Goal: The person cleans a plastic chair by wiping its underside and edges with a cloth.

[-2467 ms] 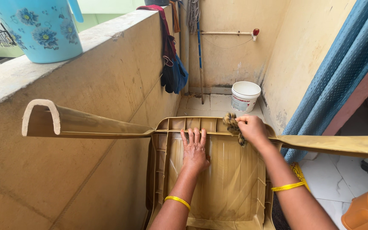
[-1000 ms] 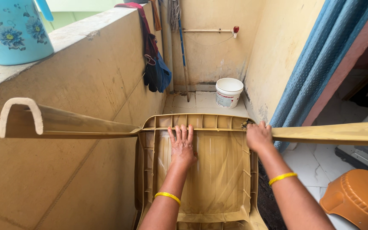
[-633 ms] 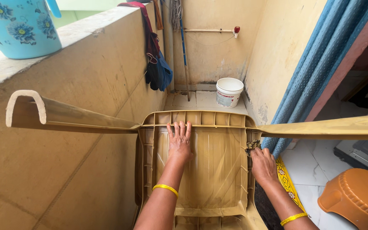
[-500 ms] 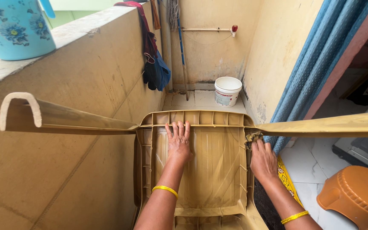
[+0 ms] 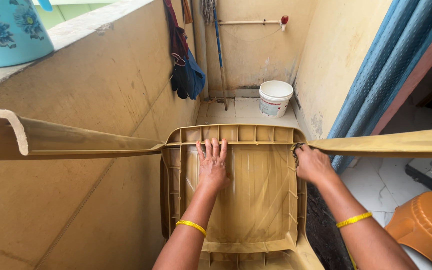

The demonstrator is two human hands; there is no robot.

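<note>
Tan chair (image 5: 246, 200) | left hand (image 5: 213, 167) stays flat | right hand (image 5: 312, 162), gripping cloth (image 5: 295, 148), moved up

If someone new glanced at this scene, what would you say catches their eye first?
Most striking is the upturned tan plastic chair at centre, its legs jutting out to both sides. The left hand lies flat on the seat's underside, while the right hand presses a dark cloth at the right corner. A blue flowered bucket sits on the wall ledge, upper left.
</note>
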